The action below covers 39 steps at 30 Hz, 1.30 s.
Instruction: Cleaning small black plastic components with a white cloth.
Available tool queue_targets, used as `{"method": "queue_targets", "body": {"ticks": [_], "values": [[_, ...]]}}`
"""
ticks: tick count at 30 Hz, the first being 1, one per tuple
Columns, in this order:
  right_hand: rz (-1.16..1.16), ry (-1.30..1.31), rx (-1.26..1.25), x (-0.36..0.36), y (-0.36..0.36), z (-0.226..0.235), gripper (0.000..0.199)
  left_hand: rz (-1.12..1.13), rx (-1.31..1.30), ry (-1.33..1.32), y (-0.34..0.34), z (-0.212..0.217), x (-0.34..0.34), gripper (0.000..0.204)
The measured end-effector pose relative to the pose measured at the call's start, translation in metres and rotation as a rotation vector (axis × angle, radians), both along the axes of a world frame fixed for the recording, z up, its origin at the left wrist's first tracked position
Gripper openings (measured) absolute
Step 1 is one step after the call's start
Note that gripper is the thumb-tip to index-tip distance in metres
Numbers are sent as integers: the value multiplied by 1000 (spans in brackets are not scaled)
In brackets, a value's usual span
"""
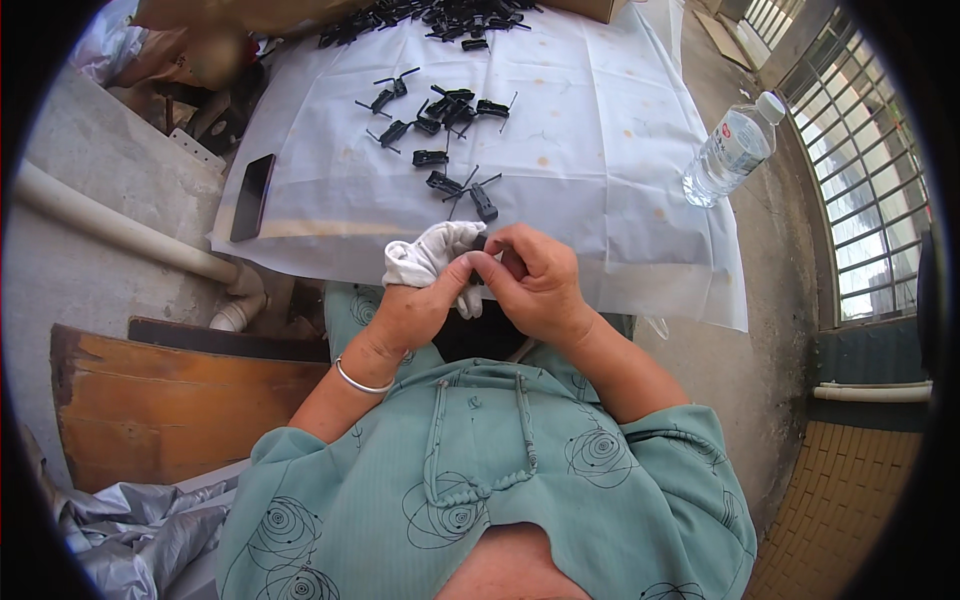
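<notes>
My left hand (418, 312) is closed at the table's near edge, a white fabric glove (432, 254) bunched over its fingers and its thumb bare. Between my hands is a small black part (480, 243), mostly covered by fingers. My right hand (545, 285) is bare and meets the left one there, thumb and forefinger pinched at the part. Just beyond my fingertips lies a black plastic piece (483, 203) with thin rods sticking out. Similar black pieces (452, 107) are scattered farther up the table.
A white sheet (600, 180) covers the table. Many more black pieces (440, 18) are heaped at its far edge. A dark phone (252, 197) lies at the left, and a clear water bottle (735, 150) stands at the right. Wooden boards (180, 405) and a pipe (120, 225) are at my left.
</notes>
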State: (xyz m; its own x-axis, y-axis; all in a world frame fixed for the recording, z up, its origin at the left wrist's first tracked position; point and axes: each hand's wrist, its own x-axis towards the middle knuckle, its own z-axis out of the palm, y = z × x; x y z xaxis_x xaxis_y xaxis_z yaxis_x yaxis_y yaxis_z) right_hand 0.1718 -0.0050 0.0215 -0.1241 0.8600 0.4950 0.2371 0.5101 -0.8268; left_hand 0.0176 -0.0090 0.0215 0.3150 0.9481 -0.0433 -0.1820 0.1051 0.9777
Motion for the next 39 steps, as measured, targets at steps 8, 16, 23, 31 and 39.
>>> {"method": "queue_targets", "body": {"ticks": [8,16,23,31,39], "values": [[238,9,-310,11,8,0,22,65,69,193,-9,12,0,26],[267,72,-423,1,6,-27,23,248,787,642,-2,-5,3,23],[297,20,-376,17,10,-7,17,129,375,214,3,-8,-1,33],[245,-160,-66,25,14,-18,11,62,88,139,2,1,-4,32],[287,-33,-399,15,10,-2,13,-147,12,140,-4,6,-7,27]]}}
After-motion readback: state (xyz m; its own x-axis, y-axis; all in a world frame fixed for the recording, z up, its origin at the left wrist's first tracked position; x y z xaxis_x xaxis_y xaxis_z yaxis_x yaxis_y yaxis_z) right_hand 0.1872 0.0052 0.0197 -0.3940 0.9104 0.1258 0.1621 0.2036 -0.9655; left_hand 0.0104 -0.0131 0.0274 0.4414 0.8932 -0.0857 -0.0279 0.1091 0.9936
